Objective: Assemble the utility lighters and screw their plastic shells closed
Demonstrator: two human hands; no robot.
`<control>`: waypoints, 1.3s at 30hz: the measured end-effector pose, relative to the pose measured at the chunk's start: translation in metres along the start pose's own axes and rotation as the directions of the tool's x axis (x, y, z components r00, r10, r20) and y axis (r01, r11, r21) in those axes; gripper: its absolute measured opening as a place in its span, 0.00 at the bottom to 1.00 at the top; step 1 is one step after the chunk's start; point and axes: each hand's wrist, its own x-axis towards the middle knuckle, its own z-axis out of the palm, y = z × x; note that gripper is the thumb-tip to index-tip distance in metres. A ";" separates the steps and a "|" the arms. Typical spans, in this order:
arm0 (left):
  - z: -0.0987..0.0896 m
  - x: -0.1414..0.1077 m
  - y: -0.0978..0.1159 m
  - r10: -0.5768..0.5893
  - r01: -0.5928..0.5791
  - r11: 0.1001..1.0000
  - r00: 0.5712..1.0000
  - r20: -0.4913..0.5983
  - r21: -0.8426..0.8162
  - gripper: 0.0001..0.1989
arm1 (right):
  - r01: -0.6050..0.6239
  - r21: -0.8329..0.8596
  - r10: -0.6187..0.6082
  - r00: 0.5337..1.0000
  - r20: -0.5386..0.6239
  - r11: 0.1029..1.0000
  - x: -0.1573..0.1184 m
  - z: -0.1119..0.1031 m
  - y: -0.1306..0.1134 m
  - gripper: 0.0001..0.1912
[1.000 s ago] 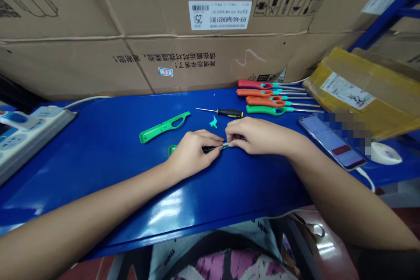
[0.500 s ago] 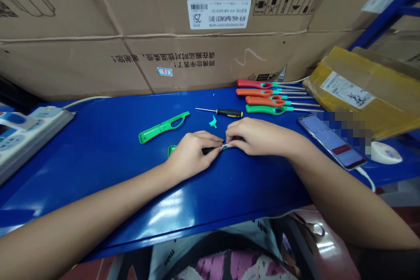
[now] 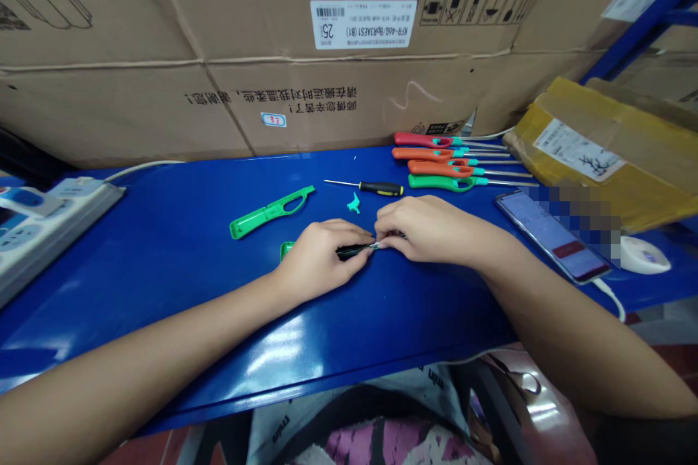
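My left hand (image 3: 327,251) is closed around a green lighter casing half (image 3: 284,251), whose end sticks out behind the palm. Between that thumb and fingers shows a dark part lying in the casing. My right hand (image 3: 419,229) pinches a small pale, metal-looking part (image 3: 374,245) at the front of the casing. Both hands' fingertips almost meet there, hiding most of the pieces. Beyond the left hand lies the other green casing half (image 3: 267,215), inner side up. A small teal trigger (image 3: 354,203) and a black-and-yellow screwdriver (image 3: 382,188) rest past the fingertips.
Several assembled lighters (image 3: 441,167) in red, orange and green lie at the back right. A phone (image 3: 553,236) with a cable is right of my forearm, near a yellow-taped parcel (image 3: 600,152). A power strip (image 3: 49,232) sits left; a large carton (image 3: 245,29) stands behind.
My right hand has shifted very slightly toward me, still pinching at the casing's front. A little more of the dark part shows by my left fingers.
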 end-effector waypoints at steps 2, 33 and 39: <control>0.000 -0.001 -0.001 0.078 -0.079 0.996 0.997 0.018 0.053 0.09 | 0.003 -0.029 -0.003 1.000 -0.003 1.000 0.000 -0.001 -0.002 0.08; -0.062 -0.034 -0.004 -0.149 0.150 0.985 0.989 -0.008 0.087 0.14 | 0.104 0.300 -0.103 0.994 -0.019 0.948 0.010 0.009 0.013 0.07; -0.053 -0.041 -0.014 -0.158 0.158 0.987 0.987 0.025 -0.023 0.15 | 0.066 0.401 -0.079 0.997 0.015 0.914 0.014 0.014 0.015 0.08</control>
